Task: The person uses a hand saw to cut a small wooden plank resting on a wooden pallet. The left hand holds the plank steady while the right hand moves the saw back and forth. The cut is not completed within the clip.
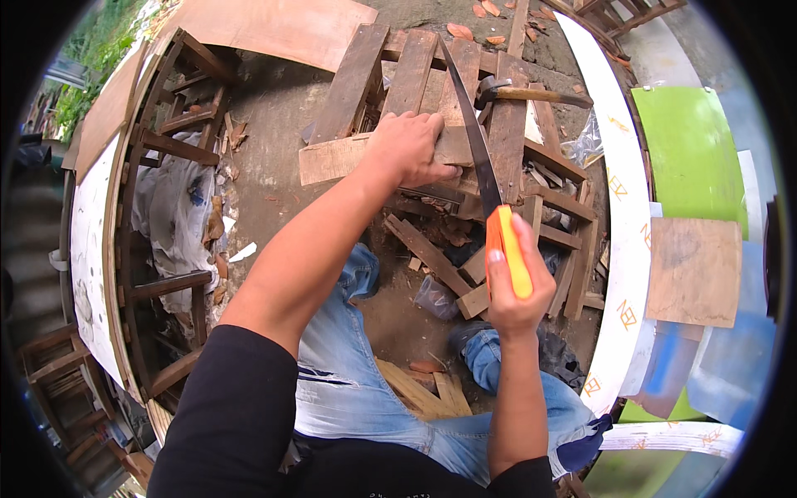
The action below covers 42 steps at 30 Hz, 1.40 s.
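Littered ground (270, 116) frames a person's right hand (521, 286) gripping an orange-and-yellow-handled handsaw (488, 174) right of centre, its long blade (471, 120) slanting up-left past the left hand (407, 149), which clasps a wooden plank (336, 159) lying crosswise to it at upper centre.
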Available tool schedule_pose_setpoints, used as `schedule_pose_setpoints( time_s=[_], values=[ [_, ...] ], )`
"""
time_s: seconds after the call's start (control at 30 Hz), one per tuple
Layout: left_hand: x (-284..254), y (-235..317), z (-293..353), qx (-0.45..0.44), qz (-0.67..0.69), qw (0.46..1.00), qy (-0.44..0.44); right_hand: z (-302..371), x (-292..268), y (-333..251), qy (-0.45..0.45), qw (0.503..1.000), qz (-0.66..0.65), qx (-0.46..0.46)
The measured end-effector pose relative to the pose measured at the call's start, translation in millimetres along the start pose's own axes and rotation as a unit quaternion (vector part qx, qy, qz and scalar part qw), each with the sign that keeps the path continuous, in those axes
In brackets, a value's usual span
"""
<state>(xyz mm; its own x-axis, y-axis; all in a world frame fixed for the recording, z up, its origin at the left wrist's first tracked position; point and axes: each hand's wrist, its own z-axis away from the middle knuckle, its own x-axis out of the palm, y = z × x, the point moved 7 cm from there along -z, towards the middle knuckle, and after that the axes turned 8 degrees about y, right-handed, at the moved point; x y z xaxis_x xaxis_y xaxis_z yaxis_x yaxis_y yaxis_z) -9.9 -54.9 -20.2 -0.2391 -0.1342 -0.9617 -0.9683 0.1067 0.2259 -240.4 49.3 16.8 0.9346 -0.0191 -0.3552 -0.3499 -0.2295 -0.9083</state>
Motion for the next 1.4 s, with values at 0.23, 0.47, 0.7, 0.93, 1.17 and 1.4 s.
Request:
schedule_pose_setpoints(
  time_s=[0.23, 0.47, 0.7, 0.93, 1.17, 1.4],
  values=[
    [0, -2, -2, -0.026, -0.024, 0.999, -0.025, 53, -35, 0, 0.024, 1.0, -0.011, 0.015],
    [8, -3, -2, -0.014, -0.006, 1.0, -0.02, 116, -74, -10, 0.031, 0.999, -0.022, -0.008],
    [-2, -3, -6, -0.031, -0.017, 0.999, -0.01, -15, 2, 10, 0.013, 0.998, -0.067, -0.01],
    [1, -4, -7, -0.041, -0.022, 0.998, -0.04, 105, -69, -1, 0.034, 0.999, -0.005, 0.029],
    [1, -5, -6, -0.02, -0.017, 1.0, -0.01, 40, -41, 3, 0.016, 0.996, -0.035, 0.08],
    [4, -5, -10, -0.028, -0.029, 0.999, -0.03, 17, -15, 7, -0.023, 0.997, -0.02, 0.066]
  ],
)
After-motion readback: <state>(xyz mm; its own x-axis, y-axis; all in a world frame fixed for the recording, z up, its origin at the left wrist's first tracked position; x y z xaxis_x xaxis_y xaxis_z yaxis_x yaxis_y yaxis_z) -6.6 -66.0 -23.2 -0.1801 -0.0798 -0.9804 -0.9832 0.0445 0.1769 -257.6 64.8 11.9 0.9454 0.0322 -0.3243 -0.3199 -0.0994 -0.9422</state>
